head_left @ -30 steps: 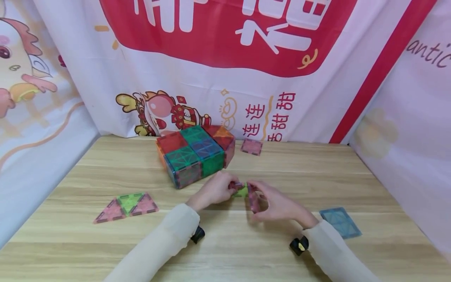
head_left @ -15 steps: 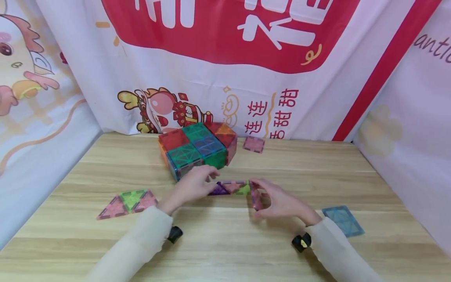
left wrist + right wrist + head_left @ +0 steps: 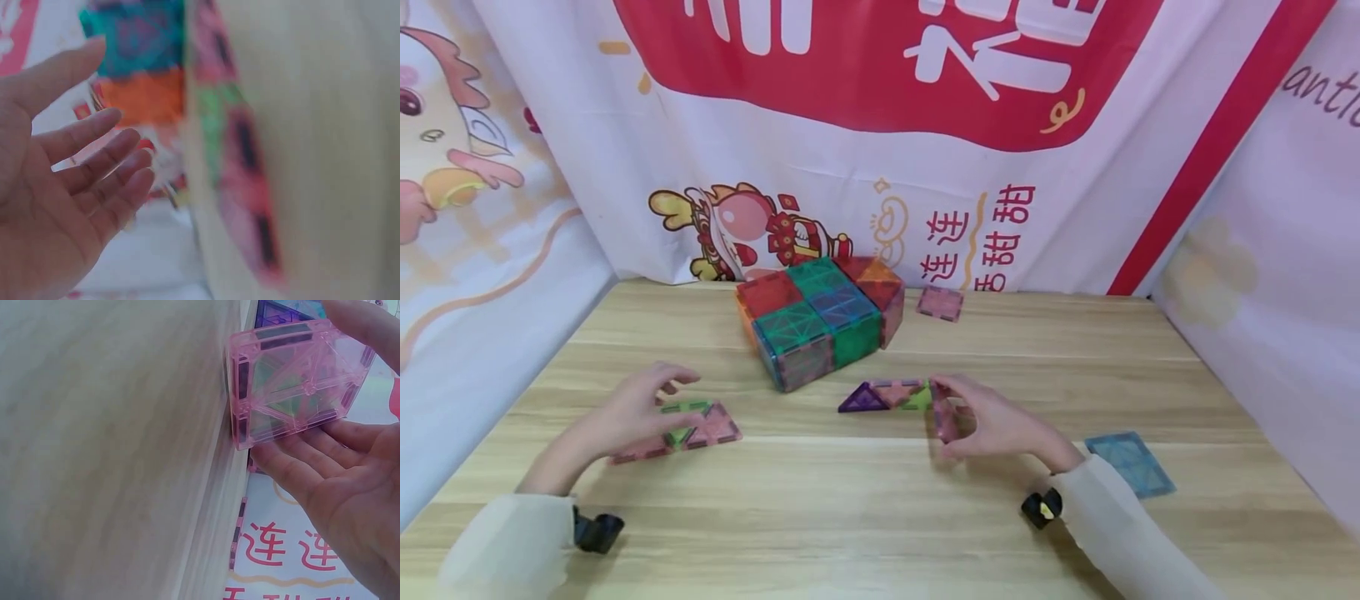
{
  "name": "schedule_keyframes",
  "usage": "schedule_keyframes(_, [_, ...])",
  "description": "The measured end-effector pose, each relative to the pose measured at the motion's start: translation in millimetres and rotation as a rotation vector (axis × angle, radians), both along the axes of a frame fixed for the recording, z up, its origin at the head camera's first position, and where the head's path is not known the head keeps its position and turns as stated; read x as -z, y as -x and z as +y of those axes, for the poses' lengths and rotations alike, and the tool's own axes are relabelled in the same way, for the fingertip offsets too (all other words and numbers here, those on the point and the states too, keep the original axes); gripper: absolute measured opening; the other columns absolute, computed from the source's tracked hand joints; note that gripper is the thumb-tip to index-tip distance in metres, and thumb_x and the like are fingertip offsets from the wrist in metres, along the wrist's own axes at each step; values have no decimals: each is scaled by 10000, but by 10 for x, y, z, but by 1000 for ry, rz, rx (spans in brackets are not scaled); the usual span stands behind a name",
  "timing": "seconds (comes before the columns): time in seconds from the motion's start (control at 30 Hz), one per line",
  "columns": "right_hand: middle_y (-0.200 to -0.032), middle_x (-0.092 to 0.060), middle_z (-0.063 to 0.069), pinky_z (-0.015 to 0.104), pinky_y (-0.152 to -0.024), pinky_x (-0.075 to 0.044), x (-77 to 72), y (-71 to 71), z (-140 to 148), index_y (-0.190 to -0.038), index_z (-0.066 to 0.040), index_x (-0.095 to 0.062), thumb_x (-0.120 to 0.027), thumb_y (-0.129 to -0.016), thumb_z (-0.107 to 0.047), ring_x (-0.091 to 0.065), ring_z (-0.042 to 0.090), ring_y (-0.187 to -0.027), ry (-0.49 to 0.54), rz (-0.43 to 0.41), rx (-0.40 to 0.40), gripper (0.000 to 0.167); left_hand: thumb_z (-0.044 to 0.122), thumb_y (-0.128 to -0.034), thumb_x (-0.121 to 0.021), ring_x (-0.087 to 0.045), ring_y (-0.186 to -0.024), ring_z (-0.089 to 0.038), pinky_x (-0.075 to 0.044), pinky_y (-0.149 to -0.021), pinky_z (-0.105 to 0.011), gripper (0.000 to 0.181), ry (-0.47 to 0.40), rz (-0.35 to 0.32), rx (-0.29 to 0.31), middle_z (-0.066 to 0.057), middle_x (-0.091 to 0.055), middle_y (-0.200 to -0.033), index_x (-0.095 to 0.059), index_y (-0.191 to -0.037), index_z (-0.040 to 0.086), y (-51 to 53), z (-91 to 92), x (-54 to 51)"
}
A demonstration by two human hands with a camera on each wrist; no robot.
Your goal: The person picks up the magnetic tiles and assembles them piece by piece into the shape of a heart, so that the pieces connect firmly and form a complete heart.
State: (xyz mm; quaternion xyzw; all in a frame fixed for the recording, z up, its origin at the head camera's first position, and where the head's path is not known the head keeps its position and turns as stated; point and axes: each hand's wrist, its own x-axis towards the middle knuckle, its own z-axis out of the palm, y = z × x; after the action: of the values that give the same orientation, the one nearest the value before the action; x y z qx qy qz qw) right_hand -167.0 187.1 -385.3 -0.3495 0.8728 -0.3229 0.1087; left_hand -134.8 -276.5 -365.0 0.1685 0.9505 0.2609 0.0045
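In the head view my right hand point(image 3: 1000, 421) pinches an upright pink square magnetic tile point(image 3: 942, 417) between thumb and fingers. The right wrist view shows the pink tile point(image 3: 300, 381) standing on edge, with the palm facing it. That tile stands at the right end of a row with a purple triangle point(image 3: 863, 400), a pink triangle point(image 3: 891, 392) and a green triangle point(image 3: 916, 400). On the left, my left hand point(image 3: 628, 417) hovers over a flat strip of pink and green triangle tiles point(image 3: 713, 427), partly covering it. Its fingers are loosely bent and hold nothing.
A box-like build of coloured magnetic tiles point(image 3: 808, 325) stands behind the row. A flat pink square tile point(image 3: 940, 303) lies at the table's back, and a blue square tile point(image 3: 1131, 463) lies beside the right forearm. Printed cloth point(image 3: 850, 167) hangs behind the table.
My left hand has let go of the row, uncovering the purple triangle, and moved left to above the pink and green strip. My right hand stays in place, holding the pink tile.
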Motion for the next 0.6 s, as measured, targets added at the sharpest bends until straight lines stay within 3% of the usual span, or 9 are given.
schedule_keyframes(0.17, [-1401, -435, 169, 524, -1037, -387, 6, 9, 8, -1446, -47, -328, -792, -757, -201, -446, 353, -1280, 13, -35, -2, 845, 372, -733, -803, -496, -1094, -469, -445, -848, -586, 786, 63, -87, -16, -332, -473, -1250, -492, -1290, -88, -9, -290, 204])
schedule_keyframes(0.3, [-1392, -430, 188, 500, -1035, -399, 15, 23, 18, -1440, -33, -327, -800, -746, -163, -444, 341, -1274, 47, -59, -16, 850, 425, -678, -825, -475, -1105, -473, -418, -854, -616, 871, 107, -127, -6, -345, -453, -1241, -487, -1303, -77, -5, -370, 278])
schedule_keyframes(0.43, [-1393, -423, 200, 500, -1037, -396, 12, 30, 26, -1439, -23, -321, -799, -748, -157, -432, 348, -1280, 55, -65, -24, 852, 378, -657, -844, -504, -1041, -410, -442, -823, -573, 803, 127, -130, -13, -300, -485, -1167, -534, -1254, -60, 17, -375, 292])
schedule_keyframes(0.6, [-1404, -416, 191, 506, -1035, -395, -1, 32, 16, -1442, -23, -316, -799, -755, -186, -430, 372, -1290, 44, -62, -28, 855, 355, -616, -867, -538, -979, -339, -460, -815, -504, 720, 135, -74, -3, -231, -547, -1095, -588, -1141, -50, 33, -344, 292])
